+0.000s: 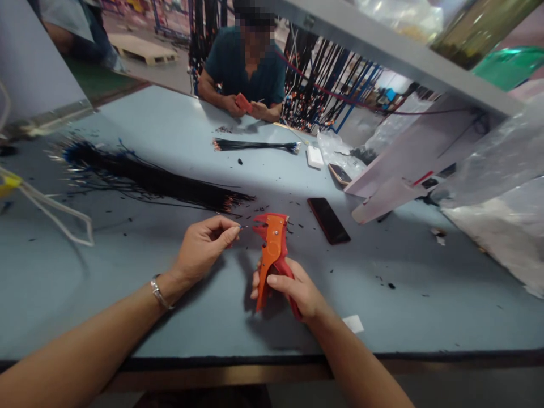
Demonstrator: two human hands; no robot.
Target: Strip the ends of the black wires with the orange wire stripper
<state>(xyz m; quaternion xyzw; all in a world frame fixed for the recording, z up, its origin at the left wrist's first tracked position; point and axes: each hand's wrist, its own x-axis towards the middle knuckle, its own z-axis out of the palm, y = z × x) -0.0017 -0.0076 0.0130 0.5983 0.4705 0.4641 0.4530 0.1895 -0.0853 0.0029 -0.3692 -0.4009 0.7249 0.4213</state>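
My right hand [293, 286] is wrapped round the handles of an orange and red wire stripper [274, 243], its jaws pointing left. Just left of those jaws, my left hand [208, 243] pinches a thin wire [243, 227]; only its short end shows past the fingertips, apart from the jaws. Most of the wire is hidden by the hand. Beyond my left hand lies a large bundle of black wires [157, 181], with blue and bare ends at the left and orange ends at the right.
A person [246, 73] sits across the table [191, 334], holding a red tool [243, 103]. A smaller wire bundle [257, 145] lies nearer them. To the right are a dark phone [328, 220], another phone [339, 174], a white box [314, 157] and a shelf post [395, 147]. Black scraps are scattered about.
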